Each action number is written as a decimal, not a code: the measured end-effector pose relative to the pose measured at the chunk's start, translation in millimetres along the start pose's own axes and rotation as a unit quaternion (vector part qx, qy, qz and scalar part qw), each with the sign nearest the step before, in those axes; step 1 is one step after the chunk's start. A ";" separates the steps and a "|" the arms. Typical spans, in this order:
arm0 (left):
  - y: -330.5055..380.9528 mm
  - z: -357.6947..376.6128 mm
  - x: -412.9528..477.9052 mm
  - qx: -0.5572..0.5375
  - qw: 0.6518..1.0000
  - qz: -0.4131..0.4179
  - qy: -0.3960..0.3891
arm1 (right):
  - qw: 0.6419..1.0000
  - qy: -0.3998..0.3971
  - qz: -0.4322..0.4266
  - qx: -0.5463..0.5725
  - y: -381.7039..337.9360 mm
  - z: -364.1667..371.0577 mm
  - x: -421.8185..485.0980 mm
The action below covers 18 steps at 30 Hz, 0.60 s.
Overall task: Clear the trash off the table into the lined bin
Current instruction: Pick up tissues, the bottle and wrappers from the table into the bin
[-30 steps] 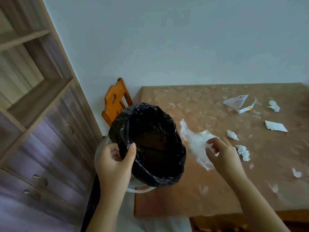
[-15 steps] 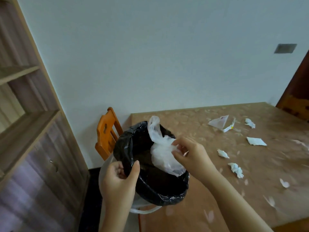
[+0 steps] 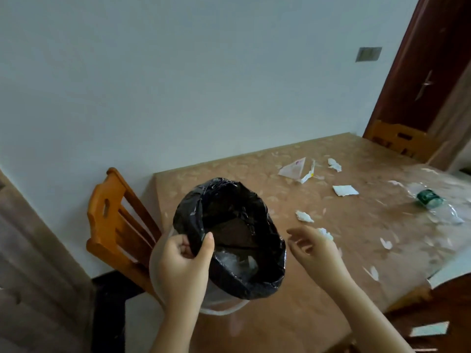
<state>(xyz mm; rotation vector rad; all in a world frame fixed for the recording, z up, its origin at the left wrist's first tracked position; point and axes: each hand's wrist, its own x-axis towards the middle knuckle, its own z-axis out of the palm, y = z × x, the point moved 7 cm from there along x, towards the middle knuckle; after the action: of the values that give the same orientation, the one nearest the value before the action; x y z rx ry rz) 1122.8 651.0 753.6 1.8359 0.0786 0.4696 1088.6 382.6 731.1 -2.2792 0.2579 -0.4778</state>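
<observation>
Print on the bottle (image 3: 428,198) label and the wrapper (image 3: 293,170) is too blurred to read.

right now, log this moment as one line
left hand: grips lined bin rim | right hand: open, empty, beside bin | in bin: clear plastic bag | on table: tissues, paper scraps, bottle

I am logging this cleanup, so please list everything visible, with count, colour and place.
lined bin: one, black liner, held at table's left edge
plastic bag: one, clear, inside bin
crumpled tissues: three, white, on table
flat paper: one, white, mid table
torn wrapper: one, white, far side
bottle: one, clear, green label, right side
table: one, brown
chairs: two, orange, left and far right
left hand: grips bin rim
right hand: open, beside bin
</observation>
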 end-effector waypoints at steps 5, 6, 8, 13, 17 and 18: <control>14.0 71.0 24.4 -0.017 1.000 -0.001 -0.025 | 0.990 0.076 0.118 -0.009 100.4 -36.5 33.1; 18.5 86.8 28.9 -0.025 0.999 0.001 -0.030 | 0.987 0.085 0.136 -0.011 119.1 -42.8 41.1; 27.1 117.9 37.0 -0.020 0.999 0.011 -0.043 | 0.981 0.089 0.172 -0.010 156.0 -51.0 54.7; 32.1 184.0 55.3 -0.014 0.998 0.009 -0.063 | 0.967 0.057 0.247 -0.010 238.0 -47.8 86.4; 25.4 219.0 66.8 -0.017 0.998 0.002 -0.054 | 0.956 0.032 0.292 0.004 282.0 -30.0 110.7; 24.3 225.7 69.8 -0.016 0.999 0.001 -0.050 | 0.952 0.024 0.306 0.005 291.3 -24.7 114.8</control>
<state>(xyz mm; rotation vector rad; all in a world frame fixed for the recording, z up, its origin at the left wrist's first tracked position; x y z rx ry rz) 1262.7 459.4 741.6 1.8252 0.0021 0.3776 1172.3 131.5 562.0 -2.0346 0.9463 -0.2054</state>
